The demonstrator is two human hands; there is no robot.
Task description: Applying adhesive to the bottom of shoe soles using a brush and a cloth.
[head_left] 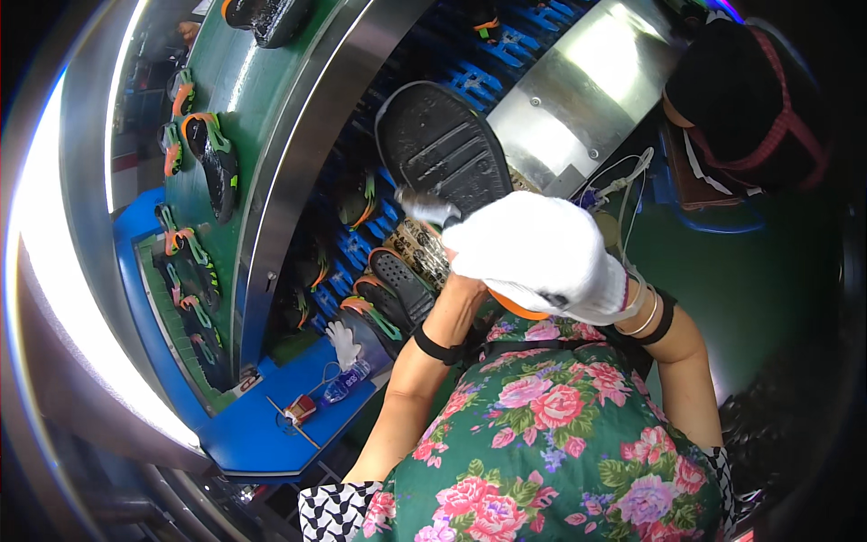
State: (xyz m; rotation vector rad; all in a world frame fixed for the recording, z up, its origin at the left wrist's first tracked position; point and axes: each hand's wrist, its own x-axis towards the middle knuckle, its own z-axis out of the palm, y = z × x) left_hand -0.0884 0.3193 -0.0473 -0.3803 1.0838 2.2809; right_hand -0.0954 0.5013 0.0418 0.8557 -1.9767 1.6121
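A shoe with a black ribbed sole (442,144) is held sole-up in front of my chest, its orange edge showing below my gloved hand. My right hand (542,257) wears a white glove and is closed around a small pale tool (424,206), whose blurred tip rests against the heel end of the sole. My left hand (461,296) is bare, with a black band at the wrist. It grips the shoe from underneath and is mostly hidden behind the glove.
A green conveyor belt (262,108) carries black shoes with orange and green trim (212,154). Blue racks (470,81) hold more shoes (397,285). A blue table (262,425) bears a white glove (343,341), a bottle and a small red object. Another person's dark cap (741,90) is at the upper right.
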